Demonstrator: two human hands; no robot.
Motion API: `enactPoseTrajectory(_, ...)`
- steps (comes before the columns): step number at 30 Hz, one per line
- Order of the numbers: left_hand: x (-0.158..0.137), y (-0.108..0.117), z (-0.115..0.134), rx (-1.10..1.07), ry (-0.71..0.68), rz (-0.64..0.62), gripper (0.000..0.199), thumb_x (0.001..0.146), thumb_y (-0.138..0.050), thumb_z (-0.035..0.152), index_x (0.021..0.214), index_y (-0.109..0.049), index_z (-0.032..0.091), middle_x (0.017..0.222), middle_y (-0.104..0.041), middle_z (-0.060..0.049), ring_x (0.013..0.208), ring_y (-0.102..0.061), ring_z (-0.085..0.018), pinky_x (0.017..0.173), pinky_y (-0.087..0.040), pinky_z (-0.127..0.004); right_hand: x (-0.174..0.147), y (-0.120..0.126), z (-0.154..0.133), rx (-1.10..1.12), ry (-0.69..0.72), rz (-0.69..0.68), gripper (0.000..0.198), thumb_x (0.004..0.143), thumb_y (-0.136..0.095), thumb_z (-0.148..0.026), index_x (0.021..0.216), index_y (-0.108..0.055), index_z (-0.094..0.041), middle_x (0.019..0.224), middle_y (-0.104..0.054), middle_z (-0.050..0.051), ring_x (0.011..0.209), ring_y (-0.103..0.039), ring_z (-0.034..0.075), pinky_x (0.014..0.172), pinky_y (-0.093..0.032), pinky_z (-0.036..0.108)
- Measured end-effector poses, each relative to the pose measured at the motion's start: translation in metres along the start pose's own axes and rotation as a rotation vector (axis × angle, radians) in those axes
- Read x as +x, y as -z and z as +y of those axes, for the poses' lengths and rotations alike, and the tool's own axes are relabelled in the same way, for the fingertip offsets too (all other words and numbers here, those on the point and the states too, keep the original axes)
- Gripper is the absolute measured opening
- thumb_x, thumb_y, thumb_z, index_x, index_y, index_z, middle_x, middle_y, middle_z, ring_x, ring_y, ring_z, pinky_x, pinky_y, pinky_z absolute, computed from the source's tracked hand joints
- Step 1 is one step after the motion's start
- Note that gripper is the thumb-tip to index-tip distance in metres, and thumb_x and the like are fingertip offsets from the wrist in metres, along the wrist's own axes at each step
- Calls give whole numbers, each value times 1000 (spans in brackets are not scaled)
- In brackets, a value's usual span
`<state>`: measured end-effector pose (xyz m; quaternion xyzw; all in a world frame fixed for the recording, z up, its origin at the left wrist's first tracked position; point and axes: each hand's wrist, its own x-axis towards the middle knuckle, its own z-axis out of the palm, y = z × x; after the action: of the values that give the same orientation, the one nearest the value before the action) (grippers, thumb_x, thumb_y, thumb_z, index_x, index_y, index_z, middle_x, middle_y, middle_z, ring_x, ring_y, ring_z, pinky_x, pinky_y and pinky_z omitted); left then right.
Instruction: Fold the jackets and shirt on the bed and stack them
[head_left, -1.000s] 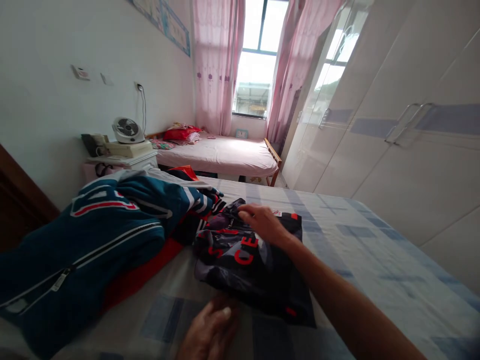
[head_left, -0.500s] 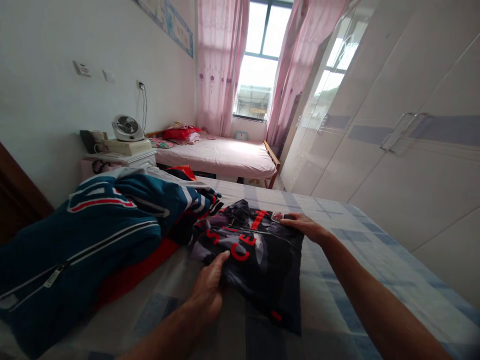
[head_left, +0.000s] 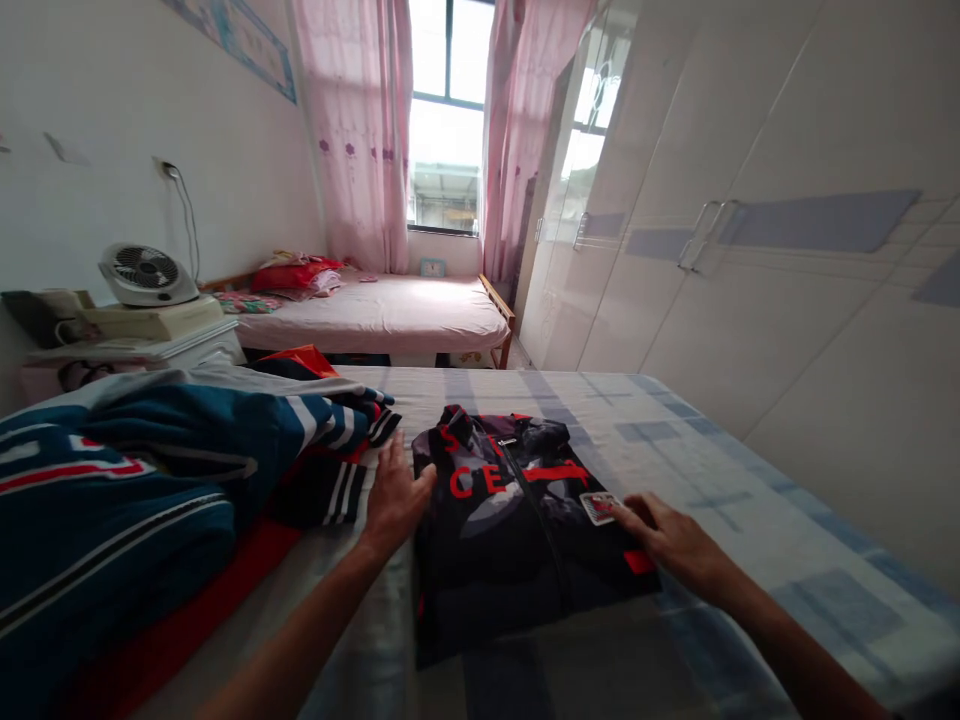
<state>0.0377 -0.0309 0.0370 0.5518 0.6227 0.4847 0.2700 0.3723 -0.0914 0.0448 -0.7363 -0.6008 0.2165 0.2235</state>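
A folded black and grey zip jacket (head_left: 517,540) with red letters lies flat on the bed, its collar pointing away from me. My left hand (head_left: 395,500) is at its left edge, fingers stretched out and the thumb touching the cloth. At the opposite side, beside a small pale patch (head_left: 600,508), the fingers of my right hand (head_left: 667,540) are closed on the jacket's edge. Left of my left hand is a heap of clothes with a teal jacket (head_left: 172,410) on top, a striped black cuff (head_left: 341,492) and red cloth (head_left: 202,620) under it.
The clothes rest on a bed with a blue and white checked sheet (head_left: 720,480). Beyond it stands a second bed (head_left: 405,310) with a pink cover. A white fan (head_left: 146,275) sits on the cabinet at left; a white wardrobe (head_left: 810,330) lines the right.
The jacket has been turned and laid flatter, its collar now facing away. My left hand has moved up along its left side and opened; my right hand has come nearer. The view has swung right.
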Motion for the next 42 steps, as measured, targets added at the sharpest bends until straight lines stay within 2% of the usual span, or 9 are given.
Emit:
enactPoseTrajectory(5,-44,-4,32,462,-675,-332,42,84,-54,28,126,-56,24,148,-39,-8,138,-31,-28,112,-29,-50,64,9,-13,36,69,-4,46,85,-40,-52,101,-66,-17,101,-69,10,86,-64,22,72,-47,31)
enactPoseTrajectory(9,-73,-16,24,614,-810,-558,57,85,-56,40,139,-41,33,152,-33,-5,141,-24,-31,111,-23,-61,113,-16,-40,41,109,-67,44,87,-42,-50,99,-68,-16,93,-71,8,79,-63,17,67,-46,26)
enactPoseTrajectory(14,-73,-16,2,635,-820,-594,58,88,-48,48,143,-33,35,152,-33,-4,140,-26,-29,110,-24,-60,135,-47,-62,-97,150,-26,23,79,-57,-28,95,-68,-16,94,-71,7,90,-63,20,78,-44,27)
enactPoseTrajectory(18,-32,-10,3,652,-772,-441,42,92,-42,41,132,-51,30,149,-40,-4,140,-29,-26,112,-27,-51,123,-32,-83,-197,207,74,42,83,-53,-30,121,-58,-13,128,-57,16,118,-50,27,96,-37,37)
enactPoseTrajectory(22,18,-9,-18,719,-499,-296,46,91,-45,40,132,-53,21,146,-42,-9,140,-27,-29,112,-24,-51,98,-34,-89,-292,428,209,53,92,-38,-45,138,-43,-20,148,-39,9,136,-31,25,108,-25,42)
enactPoseTrajectory(26,36,-4,-41,708,-316,-271,36,90,-43,33,118,-63,21,131,-59,-8,127,-49,-25,105,-37,-41,82,-74,-66,-383,415,22,56,93,-32,-47,139,-44,-18,149,-38,7,140,-25,27,109,-24,44)
enactPoseTrajectory(31,47,-2,-16,666,-219,-80,42,91,-35,41,102,-68,16,115,-65,-14,107,-60,-28,90,-45,-38,83,-92,-51,-381,378,2,57,93,-30,-48,141,-42,-19,150,-35,5,142,-19,27,109,-24,46)
enactPoseTrajectory(36,76,-21,13,556,-186,-14,33,77,-57,47,84,-69,17,95,-68,-14,99,-62,-32,84,-46,-40,83,-86,-56,-369,355,-13,56,93,-31,-47,141,-42,-20,151,-34,4,142,-19,26,109,-25,46)
enactPoseTrajectory(42,90,-35,-5,294,-151,-41,24,85,-46,31,86,-66,17,75,-69,-5,68,-67,-18,64,-50,-28,82,-90,-52,-355,383,11,55,93,-32,-46,140,-43,-20,150,-36,5,142,-19,23,110,-24,42)
